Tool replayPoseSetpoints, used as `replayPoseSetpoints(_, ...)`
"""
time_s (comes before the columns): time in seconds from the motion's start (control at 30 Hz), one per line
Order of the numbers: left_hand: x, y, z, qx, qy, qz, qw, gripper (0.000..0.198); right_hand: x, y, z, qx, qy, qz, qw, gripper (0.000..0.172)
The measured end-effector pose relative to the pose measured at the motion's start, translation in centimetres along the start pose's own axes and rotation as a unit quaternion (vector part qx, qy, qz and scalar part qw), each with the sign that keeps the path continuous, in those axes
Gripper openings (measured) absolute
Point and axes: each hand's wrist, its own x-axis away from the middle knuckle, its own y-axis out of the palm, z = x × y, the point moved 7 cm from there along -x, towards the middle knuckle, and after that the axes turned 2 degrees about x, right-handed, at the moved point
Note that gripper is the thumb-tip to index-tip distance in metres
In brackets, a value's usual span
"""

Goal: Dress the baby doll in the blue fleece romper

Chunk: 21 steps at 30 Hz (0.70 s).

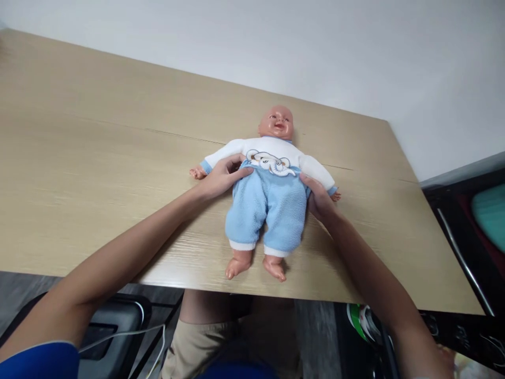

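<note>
A baby doll (272,195) lies on its back on the wooden table, its head toward the wall and its feet near the front edge. It wears a white top with blue cuffs and fluffy light blue trousers (286,210), with an animal face stitched at the waist. My left hand (231,171) pinches the trousers' waist on the left side, thumb on top. On the opposite side, my right hand (317,195) grips the waist, its thumb on the cloth and its other fingers mostly hidden beneath.
The wooden table (98,158) stands against a white wall (315,52). Below the front edge are a black case-like object (118,326) with a pale cable at the left and a dark container with a green-and-white item (357,321) at the right. Dark furniture borders the right side.
</note>
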Motion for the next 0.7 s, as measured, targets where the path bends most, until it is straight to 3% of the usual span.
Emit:
replayPoseSetpoints(0.13,0.0,-0.3,-0.1,0.001,-0.003,-0.02,1.0,0.055,0.0,-0.3,0.4,-0.03,0.04,-0.013,0.999,0.059)
replayPoseSetpoints(0.3,1.5,-2.2,-0.4,-0.058,-0.004,-0.099,0.993,0.047,1.0,-2.1,-0.5,0.118,-0.036,-0.069,0.99,0.052)
replayPoseSetpoints(0.4,2.2,-2.0,-0.5,-0.045,0.0,-0.124,0.991,0.044,1.9,-1.8,0.1,0.093,-0.011,-0.058,0.994,0.05)
replayPoseSetpoints(0.53,2.1,-1.5,-1.6,0.002,-0.028,-0.049,0.998,0.047,2.6,-0.2,1.8,-0.045,0.067,-0.008,0.997,0.06)
replayPoseSetpoints(0.6,2.0,-1.4,-2.5,0.039,-0.047,-0.008,0.998,0.052,2.3,0.4,1.8,-0.064,0.057,0.007,0.996,0.066)
replayPoseSetpoints(0.7,1.9,-0.9,-3.5,0.098,-0.059,0.003,0.993,0.062,1.6,0.5,1.5,-0.069,0.023,0.016,0.997,0.069)
